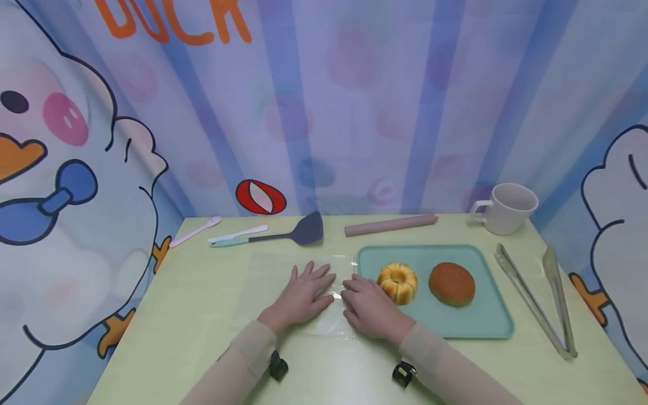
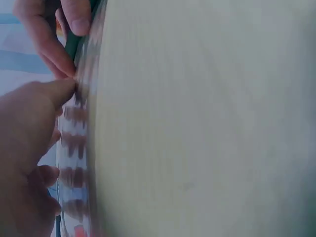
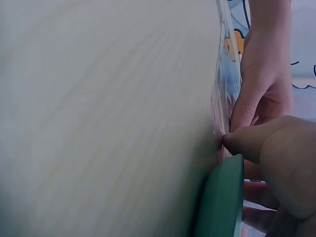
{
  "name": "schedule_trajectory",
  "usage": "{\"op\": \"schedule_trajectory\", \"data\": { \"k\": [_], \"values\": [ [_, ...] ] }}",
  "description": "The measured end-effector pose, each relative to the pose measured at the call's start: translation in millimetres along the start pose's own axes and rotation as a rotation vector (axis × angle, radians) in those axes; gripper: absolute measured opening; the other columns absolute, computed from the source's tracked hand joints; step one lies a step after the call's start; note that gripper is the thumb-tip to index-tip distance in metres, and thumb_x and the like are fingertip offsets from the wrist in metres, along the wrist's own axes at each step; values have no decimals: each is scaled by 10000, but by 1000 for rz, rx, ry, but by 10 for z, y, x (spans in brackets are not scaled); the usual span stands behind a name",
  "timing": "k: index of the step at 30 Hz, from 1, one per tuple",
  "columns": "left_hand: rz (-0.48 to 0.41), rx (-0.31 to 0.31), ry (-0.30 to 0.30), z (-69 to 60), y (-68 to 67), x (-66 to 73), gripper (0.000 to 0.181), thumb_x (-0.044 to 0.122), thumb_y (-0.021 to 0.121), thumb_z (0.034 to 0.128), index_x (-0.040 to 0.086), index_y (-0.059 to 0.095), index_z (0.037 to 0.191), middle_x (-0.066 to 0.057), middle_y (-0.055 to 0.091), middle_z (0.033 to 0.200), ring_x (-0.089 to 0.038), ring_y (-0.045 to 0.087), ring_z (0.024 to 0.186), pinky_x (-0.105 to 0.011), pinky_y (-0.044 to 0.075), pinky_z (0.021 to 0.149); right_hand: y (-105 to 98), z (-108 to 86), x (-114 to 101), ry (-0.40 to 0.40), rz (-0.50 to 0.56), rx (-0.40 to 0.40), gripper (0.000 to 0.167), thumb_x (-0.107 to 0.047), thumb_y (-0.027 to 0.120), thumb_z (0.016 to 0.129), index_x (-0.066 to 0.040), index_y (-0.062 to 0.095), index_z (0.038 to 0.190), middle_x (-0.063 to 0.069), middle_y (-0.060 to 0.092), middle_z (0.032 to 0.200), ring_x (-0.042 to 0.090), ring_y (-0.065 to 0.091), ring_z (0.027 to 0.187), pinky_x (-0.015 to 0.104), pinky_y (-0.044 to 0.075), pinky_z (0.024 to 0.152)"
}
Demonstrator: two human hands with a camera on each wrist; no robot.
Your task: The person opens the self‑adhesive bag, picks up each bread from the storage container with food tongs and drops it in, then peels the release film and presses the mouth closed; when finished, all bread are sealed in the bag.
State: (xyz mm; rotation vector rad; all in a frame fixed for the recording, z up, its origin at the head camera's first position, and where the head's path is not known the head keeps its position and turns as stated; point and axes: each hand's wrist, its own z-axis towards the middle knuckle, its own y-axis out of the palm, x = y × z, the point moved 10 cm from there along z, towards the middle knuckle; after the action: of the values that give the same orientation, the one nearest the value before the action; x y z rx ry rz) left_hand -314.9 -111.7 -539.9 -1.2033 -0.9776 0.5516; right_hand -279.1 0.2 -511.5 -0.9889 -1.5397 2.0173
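A clear, flat plastic bag [image 1: 255, 295] lies on the table between and under my hands. My left hand [image 1: 304, 295] rests on it with its fingers spread, and in the left wrist view its thumb [image 2: 61, 91] touches the film. At the bag's right edge is my right hand [image 1: 374, 308], its fingertips on the film and its thumb [image 3: 242, 140] touching the edge, beside the green tray [image 1: 486, 320]. On that tray, close to the right hand, sits a ring-shaped yellow bread [image 1: 398, 283]. A round brown bun [image 1: 452, 284] sits farther right.
Along the back lie a pink spoon [image 1: 197, 230], a white knife-like utensil [image 1: 243, 231], a dark spatula [image 1: 306, 229] and a pink rolling pin [image 1: 390, 224]. A white mug [image 1: 508, 209] stands at the back right. Metal tongs [image 1: 534, 306] lie spread right of the tray.
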Motion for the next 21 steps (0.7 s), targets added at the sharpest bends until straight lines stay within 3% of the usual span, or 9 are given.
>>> {"op": "schedule_trajectory", "data": {
  "k": [6,14,21],
  "values": [
    [-24,-53,6,3,42,-30,519,405,539,1091,182,522,1560,-84,335,1705,-490,203,1573,-790,147,1187,-2,3,11,-3,8,-5,389,-256,728,983,-12,701,1285,199,613,1458,451,491,1431,675,413,1129],
    [-37,-7,22,-8,9,-32,422,309,555,1101,176,600,1499,-98,406,1667,-513,258,1547,-810,171,1165,-9,-14,29,-10,37,28,490,-253,761,960,62,642,1316,257,591,1448,418,515,1407,557,419,1174],
    [-87,-14,10,-36,-4,-46,512,278,568,1094,151,483,1583,-121,428,1652,-527,265,1538,-824,185,1148,-15,-33,0,-19,67,47,452,-223,770,939,105,644,1224,313,594,1401,463,512,1392,538,402,1190]
  ]
}}
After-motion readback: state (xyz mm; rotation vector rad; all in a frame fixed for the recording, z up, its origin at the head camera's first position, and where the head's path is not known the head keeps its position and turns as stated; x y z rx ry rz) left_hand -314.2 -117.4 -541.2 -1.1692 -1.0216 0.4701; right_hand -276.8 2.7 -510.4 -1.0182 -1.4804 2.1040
